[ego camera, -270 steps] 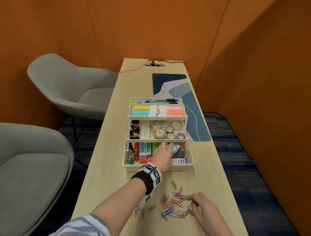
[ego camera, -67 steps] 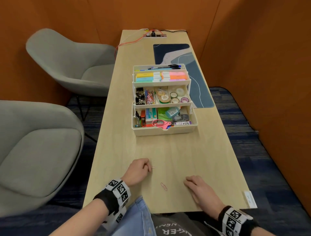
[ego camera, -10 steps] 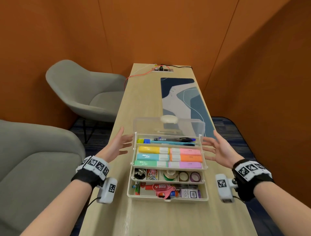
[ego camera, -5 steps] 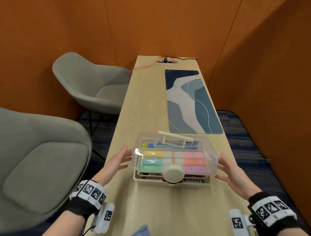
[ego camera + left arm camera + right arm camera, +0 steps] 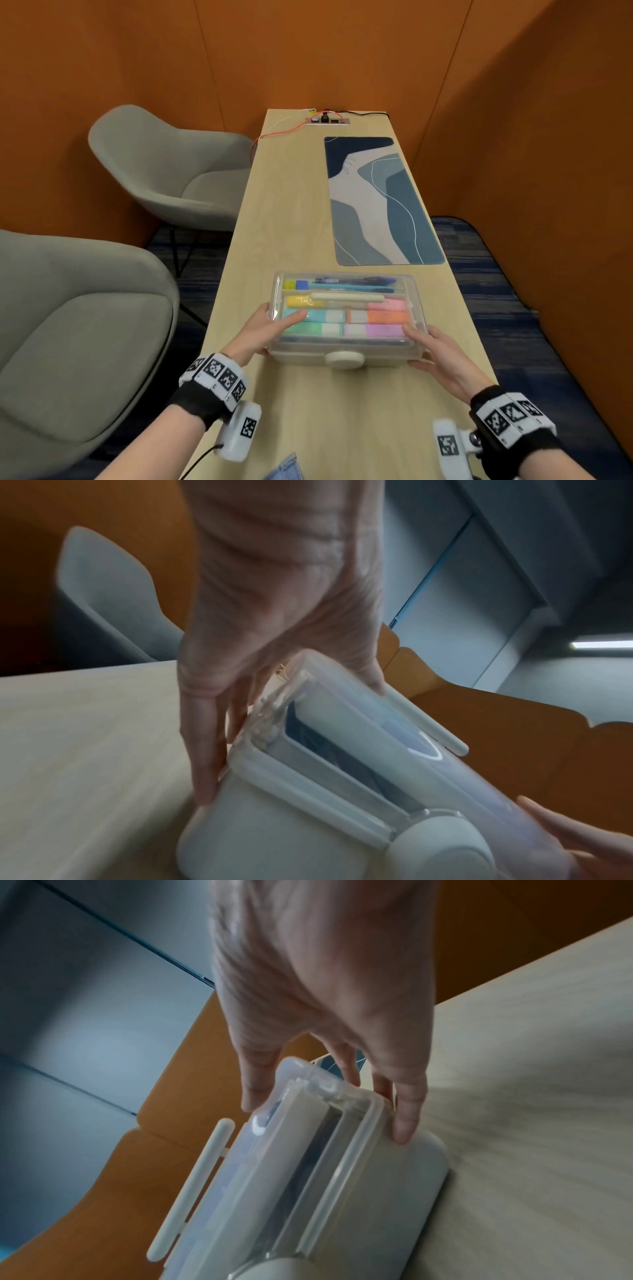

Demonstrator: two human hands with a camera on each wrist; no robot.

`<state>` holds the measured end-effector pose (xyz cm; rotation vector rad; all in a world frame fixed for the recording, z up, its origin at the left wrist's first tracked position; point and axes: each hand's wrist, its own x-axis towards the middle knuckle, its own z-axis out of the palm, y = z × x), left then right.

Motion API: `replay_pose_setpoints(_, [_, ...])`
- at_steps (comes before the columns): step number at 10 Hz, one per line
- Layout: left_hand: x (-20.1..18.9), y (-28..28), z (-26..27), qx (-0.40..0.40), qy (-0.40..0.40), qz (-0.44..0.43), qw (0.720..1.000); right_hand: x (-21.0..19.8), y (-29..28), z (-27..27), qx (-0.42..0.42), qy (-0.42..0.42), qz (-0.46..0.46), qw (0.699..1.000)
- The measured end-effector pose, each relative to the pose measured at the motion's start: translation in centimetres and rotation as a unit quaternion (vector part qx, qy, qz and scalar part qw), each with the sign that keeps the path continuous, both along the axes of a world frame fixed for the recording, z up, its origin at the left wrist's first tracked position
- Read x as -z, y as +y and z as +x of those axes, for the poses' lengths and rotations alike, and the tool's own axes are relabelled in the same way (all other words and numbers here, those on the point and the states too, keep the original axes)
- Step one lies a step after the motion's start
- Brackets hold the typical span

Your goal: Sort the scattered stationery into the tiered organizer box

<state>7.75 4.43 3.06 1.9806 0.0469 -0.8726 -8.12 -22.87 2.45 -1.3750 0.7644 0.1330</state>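
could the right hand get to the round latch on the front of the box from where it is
Probably yes. The right hand grips the organizer box at its right end, and the round latch sits on the near wall beside it with nothing in between.

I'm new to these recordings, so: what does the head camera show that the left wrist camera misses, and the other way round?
Only the head view shows the coloured highlighters and pens under the clear lid, the patterned desk mat, and the right hand in full. Only the left wrist view shows the left hand's fingers lying straight against the side wall of the organizer box. Both show the closed box, its white handle and round latch, the left hand and the table.
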Motion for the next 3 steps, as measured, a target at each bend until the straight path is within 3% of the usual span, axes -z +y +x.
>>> replay_pose_setpoints(3, [0.0,-3.1,3.3,-0.041,-0.013,-0.006,0.999,1.2,0.2,4.2,0.106,-0.031,-0.031,0.993])
